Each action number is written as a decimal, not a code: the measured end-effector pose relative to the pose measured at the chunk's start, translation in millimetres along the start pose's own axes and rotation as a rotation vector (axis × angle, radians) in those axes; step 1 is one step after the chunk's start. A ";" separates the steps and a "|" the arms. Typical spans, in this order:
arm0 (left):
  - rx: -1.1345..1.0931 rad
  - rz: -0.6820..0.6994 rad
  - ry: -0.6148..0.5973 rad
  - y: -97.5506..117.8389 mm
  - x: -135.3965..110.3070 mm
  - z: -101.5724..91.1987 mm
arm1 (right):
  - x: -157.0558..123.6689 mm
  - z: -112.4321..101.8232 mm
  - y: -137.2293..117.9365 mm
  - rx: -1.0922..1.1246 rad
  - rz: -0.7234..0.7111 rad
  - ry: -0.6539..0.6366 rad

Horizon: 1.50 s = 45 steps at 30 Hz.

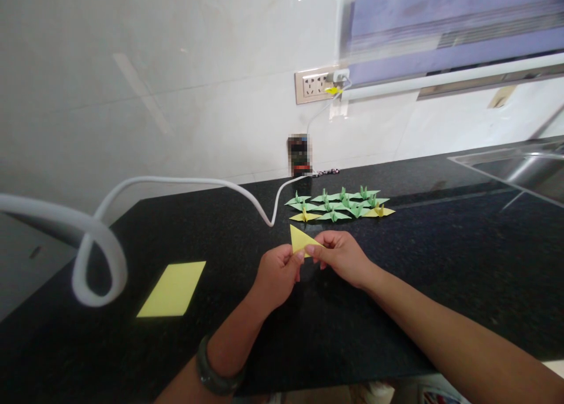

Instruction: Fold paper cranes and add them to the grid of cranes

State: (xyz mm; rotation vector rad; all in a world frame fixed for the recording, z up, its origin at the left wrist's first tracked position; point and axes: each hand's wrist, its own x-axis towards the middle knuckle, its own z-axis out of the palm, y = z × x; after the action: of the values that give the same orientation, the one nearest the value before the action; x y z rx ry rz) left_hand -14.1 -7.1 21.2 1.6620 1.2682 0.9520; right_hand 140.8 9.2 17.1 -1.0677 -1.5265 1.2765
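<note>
A piece of yellow origami paper (302, 239), folded into a triangle, is held above the dark countertop (352, 333). My left hand (277, 275) pinches its lower left part, thumb in front. From the other side my right hand (341, 255) grips its right corner between thumb and fingers; the fingertips behind the paper are partly hidden. Just beyond the hands stand several folded paper cranes in rows, mostly green ones (335, 215), with a yellow crane (305, 215) at the near left and another yellow crane (379, 211) at the near right.
Flat yellow paper (171, 289) lies on the counter at the left. A white cable (211, 182) loops across the left side toward a blurred-out phone-like object (299, 154) against the wall. Further back are a wall socket (315, 86) and, at far right, a metal sink (529, 172).
</note>
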 end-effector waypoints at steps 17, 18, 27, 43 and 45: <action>-0.361 -0.071 -0.198 0.7 4.5 -2.4 | -1.4 -7.2 0.1 0.432 -0.003 -0.178; -0.373 -0.078 -0.203 0.1 4.4 -1.9 | -1.6 -7.1 0.8 0.451 0.000 -0.195; -0.478 -0.131 -0.230 -3.9 3.7 0.1 | -0.7 -7.5 2.1 0.457 0.010 -0.170; -0.274 -0.076 -0.101 -2.9 7.0 -2.1 | 0.8 -12.6 -1.0 0.254 -0.015 -0.225; -0.260 -0.082 -0.117 -2.1 6.4 -1.9 | 1.3 -11.8 1.3 0.237 -0.009 -0.246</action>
State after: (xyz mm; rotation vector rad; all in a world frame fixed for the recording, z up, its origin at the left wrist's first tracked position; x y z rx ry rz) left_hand -15.2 -0.2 20.5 1.4322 1.0768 0.9143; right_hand 151.8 13.6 17.2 -0.7732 -1.5088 1.5840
